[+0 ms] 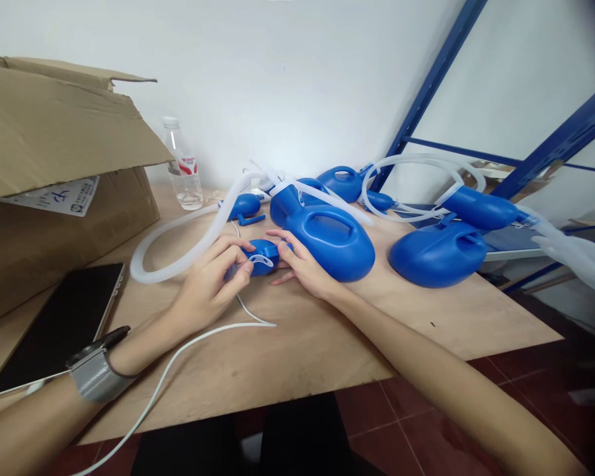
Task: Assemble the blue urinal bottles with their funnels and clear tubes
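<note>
Both hands hold a small rounded blue plastic piece low over the table. It carries a clear oval plastic loop on its near side. My left hand closes around its left end, thumb and fingertips pinching beside the loop. Gripping its right end, my right hand has the thumb on top and other fingers partly hidden. Just behind the right hand lies a large blue urinal bottle with a moulded handle. A thick whitish hose curves on the table behind the left hand.
More blue bottles with coiled hoses stand right and behind. A water bottle, an open cardboard box and a dark tablet are left. A white cable crosses the table. Blue shelving stands right.
</note>
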A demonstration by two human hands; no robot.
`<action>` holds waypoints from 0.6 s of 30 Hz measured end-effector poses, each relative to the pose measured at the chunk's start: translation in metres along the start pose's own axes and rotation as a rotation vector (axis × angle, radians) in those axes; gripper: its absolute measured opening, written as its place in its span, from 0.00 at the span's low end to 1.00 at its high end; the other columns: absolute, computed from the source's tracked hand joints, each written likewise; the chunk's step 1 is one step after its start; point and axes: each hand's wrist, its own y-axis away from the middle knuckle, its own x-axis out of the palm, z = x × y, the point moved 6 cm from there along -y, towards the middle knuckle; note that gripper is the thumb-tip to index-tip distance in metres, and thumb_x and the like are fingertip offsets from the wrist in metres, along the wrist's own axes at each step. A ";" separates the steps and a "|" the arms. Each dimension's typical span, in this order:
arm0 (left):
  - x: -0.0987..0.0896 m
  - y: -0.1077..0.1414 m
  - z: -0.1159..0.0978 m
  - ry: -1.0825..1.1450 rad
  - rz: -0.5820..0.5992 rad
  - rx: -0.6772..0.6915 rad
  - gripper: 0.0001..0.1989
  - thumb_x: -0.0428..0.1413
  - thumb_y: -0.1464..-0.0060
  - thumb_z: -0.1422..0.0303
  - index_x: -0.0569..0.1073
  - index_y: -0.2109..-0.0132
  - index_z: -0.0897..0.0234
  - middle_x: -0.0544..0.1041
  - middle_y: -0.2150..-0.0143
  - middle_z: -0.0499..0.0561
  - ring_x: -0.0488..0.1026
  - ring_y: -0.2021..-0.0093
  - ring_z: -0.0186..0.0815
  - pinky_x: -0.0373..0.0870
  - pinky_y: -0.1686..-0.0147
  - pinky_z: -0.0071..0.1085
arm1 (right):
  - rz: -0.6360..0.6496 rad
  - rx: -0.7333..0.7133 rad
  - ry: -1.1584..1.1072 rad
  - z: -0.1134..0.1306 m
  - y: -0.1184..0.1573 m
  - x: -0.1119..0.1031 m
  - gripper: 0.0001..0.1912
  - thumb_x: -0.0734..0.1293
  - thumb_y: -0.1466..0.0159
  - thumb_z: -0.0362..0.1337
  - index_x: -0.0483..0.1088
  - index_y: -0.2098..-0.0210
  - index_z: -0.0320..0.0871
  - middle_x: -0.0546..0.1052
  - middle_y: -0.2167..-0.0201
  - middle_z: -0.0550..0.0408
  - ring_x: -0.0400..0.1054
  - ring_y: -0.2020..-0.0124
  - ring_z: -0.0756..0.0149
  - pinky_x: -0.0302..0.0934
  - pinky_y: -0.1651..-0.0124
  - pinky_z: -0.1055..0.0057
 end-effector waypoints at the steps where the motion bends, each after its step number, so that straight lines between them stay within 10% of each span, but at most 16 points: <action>1: -0.001 0.000 0.000 -0.015 -0.013 -0.002 0.10 0.52 0.33 0.67 0.68 0.67 0.59 0.80 0.53 0.55 0.77 0.54 0.41 0.75 0.53 0.38 | -0.026 -0.049 0.111 0.004 0.001 -0.001 0.26 0.65 0.29 0.59 0.69 0.37 0.58 0.71 0.33 0.52 0.74 0.45 0.54 0.79 0.62 0.65; 9: -0.009 0.000 -0.005 -0.095 -0.148 0.009 0.12 0.56 0.38 0.69 0.66 0.71 0.59 0.80 0.59 0.52 0.78 0.59 0.39 0.76 0.56 0.37 | -0.262 -0.449 0.749 0.035 0.021 0.007 0.18 0.60 0.24 0.47 0.79 0.46 0.50 0.73 0.48 0.48 0.71 0.45 0.56 0.66 0.37 0.55; 18: -0.004 0.001 -0.009 -0.196 -0.142 0.137 0.13 0.56 0.36 0.68 0.67 0.71 0.59 0.83 0.60 0.53 0.78 0.58 0.42 0.76 0.57 0.41 | -0.052 -0.560 0.823 0.039 0.028 0.022 0.24 0.63 0.27 0.54 0.70 0.38 0.51 0.77 0.45 0.48 0.69 0.43 0.51 0.62 0.37 0.49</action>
